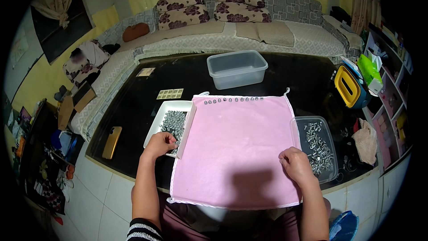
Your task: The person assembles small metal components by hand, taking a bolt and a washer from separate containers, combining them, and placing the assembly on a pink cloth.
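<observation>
Phone: a yellow-cased phone (111, 142) lies flat near the left front corner of the black tabletop (303, 80), well apart from everything else.
White tray: a shallow white tray (162, 111) full of small metal parts (173, 122) sits just beside the left edge of the pink cloth.
Left hand: the left hand (159, 145) is down at the tray's near end, fingers curled into the parts; whether it actually pinches one, I cannot tell.
Pink cloth: the pink cloth (236, 143) is spread flat at the front edge of the tabletop, between both hands.
Row of pieces: a line of small metal pieces (232, 100) runs along the cloth's far edge.
Clear tub: an open clear plastic tub (236, 68) stands beyond the cloth, toward the far edge.
Right hand: the right hand (296, 165) rests loosely curled on the cloth's right edge, holding nothing that shows.
Clear tray: a clear tray (299, 127) of metal parts touches that right hand, near the right front corner.
</observation>
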A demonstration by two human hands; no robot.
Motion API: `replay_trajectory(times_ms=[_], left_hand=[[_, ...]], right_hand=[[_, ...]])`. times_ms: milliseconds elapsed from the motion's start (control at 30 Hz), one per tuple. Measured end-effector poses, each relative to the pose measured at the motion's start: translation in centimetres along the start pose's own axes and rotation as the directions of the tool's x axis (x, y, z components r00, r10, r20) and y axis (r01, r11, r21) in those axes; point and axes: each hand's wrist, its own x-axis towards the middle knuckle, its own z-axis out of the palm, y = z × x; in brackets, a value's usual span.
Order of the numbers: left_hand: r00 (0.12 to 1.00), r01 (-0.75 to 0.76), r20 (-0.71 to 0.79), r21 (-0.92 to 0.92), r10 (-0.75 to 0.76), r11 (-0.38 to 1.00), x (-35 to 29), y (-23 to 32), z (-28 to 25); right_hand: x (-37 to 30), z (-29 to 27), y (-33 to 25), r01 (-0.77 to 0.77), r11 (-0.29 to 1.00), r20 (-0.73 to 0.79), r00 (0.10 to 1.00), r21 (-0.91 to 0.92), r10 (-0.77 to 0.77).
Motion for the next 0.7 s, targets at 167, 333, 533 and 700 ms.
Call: replay_trajectory(times_ms=[167, 333, 533, 700], left_hand=[[0.999, 0.038, -0.02, 0.037, -0.037, 0.999, 0.0, -0.4, -0.3], [0.995, -0.008, -0.1, 0.086, 0.017, 0.996, -0.2, -0.4, -0.2], [0.985, -0.122, -0.168, -0.473, 0.047, 0.872, -0.9, 2.5, 0.6], [0.97, -0.006, 0.14, -0.804, 0.198, 0.595, -3.9, 6.7, 5.9]], right_hand=[[0.9, 1.1, -0.4, 0.028, 0.999, -0.009, 1.0, 0.035, -0.027], [1.1, 1.4, -0.6, 0.065, 0.995, -0.01, 0.998, 0.077, -0.064], [1.2, 0.7, -0.9, -0.094, 0.996, 0.044, 0.995, -0.003, 0.094], [1.3, 2.3, -1.5, -0.144, 0.969, -0.059, 0.986, 0.2, 0.158]])
